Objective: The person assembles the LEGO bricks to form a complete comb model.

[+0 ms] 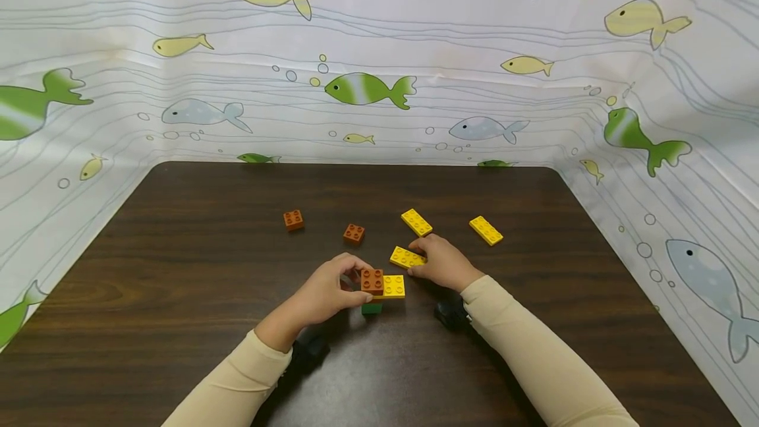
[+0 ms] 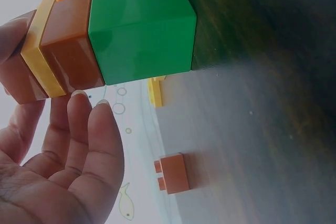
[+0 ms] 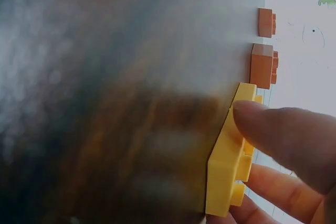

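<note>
With thumb and fingers on either side, my left hand (image 1: pixel 326 290) grips a small tower of toy building bricks near the table's middle. A green block (image 2: pixel 142 32) forms its base, with a brown brick (image 2: pixel 72 40) above it. Over that lies a yellow plate (image 1: pixel 394 286), which juts out to the right, and a second brown brick (image 1: pixel 372 281) tops the tower. Just beyond, my right hand (image 1: pixel 446 263) pinches another flat yellow brick (image 1: pixel 404 256) by its right end. Its thumb (image 3: pixel 283 129) presses one long side, and the brick lies low at the tabletop.
Two loose brown bricks, one farther left (image 1: pixel 293 219) and one nearer (image 1: pixel 354 234), lie behind the tower. Two more yellow bricks, one behind the right hand (image 1: pixel 416 223) and one farther right (image 1: pixel 486 230), rest on the dark wooden table (image 1: pixel 178 282). A fish-patterned cloth (image 1: pixel 367 31) surrounds the table.
</note>
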`<state>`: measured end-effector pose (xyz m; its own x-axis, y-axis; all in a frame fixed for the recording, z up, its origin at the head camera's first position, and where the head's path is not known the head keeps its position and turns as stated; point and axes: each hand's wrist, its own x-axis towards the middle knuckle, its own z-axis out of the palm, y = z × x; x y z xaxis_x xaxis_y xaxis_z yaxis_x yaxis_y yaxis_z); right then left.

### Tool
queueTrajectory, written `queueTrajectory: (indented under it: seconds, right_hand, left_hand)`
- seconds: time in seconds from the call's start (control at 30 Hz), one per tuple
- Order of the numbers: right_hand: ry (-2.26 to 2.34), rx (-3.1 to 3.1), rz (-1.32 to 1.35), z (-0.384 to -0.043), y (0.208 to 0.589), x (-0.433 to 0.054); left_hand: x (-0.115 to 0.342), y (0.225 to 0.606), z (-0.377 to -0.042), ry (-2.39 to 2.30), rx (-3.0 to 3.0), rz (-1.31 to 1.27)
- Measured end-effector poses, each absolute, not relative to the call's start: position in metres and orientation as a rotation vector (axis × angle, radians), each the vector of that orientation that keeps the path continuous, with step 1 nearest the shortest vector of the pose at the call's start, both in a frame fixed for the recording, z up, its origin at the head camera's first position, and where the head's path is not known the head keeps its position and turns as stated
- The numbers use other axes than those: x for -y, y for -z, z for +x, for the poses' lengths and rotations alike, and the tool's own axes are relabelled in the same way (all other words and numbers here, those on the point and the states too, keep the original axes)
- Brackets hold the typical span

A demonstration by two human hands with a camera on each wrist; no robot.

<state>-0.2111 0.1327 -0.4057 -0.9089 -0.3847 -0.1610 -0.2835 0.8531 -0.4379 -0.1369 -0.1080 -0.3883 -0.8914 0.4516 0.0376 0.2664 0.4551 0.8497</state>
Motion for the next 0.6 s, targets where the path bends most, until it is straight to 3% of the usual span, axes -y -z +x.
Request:
queueTrajectory:
  seconds: [0.6]
  right_hand:
    - [0.504,-2.823,-0.553,-0.2090,0.4054,-0.1290]
  left_hand:
    - [0.1077,0.3870,-0.1361,-1.403,-2.515,0.639]
